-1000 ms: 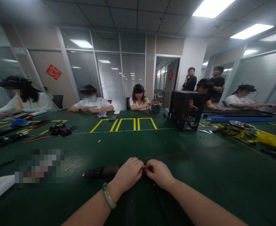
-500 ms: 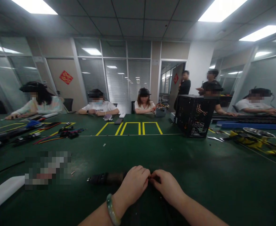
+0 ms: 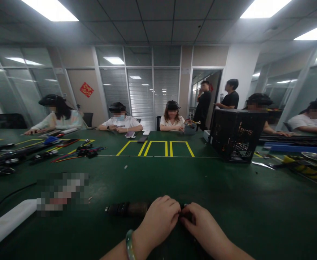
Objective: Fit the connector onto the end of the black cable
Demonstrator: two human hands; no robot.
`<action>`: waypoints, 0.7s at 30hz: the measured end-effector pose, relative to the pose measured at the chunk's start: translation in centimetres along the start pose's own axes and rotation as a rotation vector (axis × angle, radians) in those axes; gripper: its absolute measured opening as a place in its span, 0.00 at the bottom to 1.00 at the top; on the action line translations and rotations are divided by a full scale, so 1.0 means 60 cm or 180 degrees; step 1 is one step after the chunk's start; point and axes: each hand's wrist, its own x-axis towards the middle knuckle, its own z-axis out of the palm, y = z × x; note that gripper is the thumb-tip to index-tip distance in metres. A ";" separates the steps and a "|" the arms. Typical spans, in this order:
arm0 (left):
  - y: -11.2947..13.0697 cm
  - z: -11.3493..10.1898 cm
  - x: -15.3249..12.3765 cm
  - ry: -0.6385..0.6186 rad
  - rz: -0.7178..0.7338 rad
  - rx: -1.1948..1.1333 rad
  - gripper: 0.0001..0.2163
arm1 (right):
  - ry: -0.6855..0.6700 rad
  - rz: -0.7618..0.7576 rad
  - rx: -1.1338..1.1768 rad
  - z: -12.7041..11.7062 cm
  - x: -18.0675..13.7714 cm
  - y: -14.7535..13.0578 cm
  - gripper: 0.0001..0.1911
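Observation:
On the green table lies a dark cylindrical tool (image 3: 131,209) with a brownish body, a black ringed nose and a small metal tip pointing left. My left hand (image 3: 161,216), with a jade-like bangle (image 3: 130,245) at its wrist, is closed over the tool's right part and hides it. Close beside it, my right hand (image 3: 200,218) is closed too, thumb and index finger pinched together. The fingertips of both hands almost meet at a small dark spot; what they pinch is hidden.
A white power strip (image 3: 14,222) and a blurred-out patch (image 3: 63,196) lie to the left. Coloured cables (image 3: 85,151) are farther back. A black computer case (image 3: 234,135) stands back right, near a yellow-and-black bundle (image 3: 304,167). Several people sit across the table.
My view has turned slightly left, so everything sits farther right in the picture. Both hands stay pinched together beside the tool. Two people standing at the back have shifted.

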 end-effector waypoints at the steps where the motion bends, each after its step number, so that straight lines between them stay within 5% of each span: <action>1: 0.000 0.000 0.000 0.0005 -0.0004 -0.0005 0.04 | 0.0023 0.0018 -0.0003 0.001 0.000 0.001 0.05; 21: 0.002 0.004 -0.006 0.0012 -0.0194 0.0087 0.05 | -0.0034 0.0070 0.0283 -0.003 0.003 0.009 0.06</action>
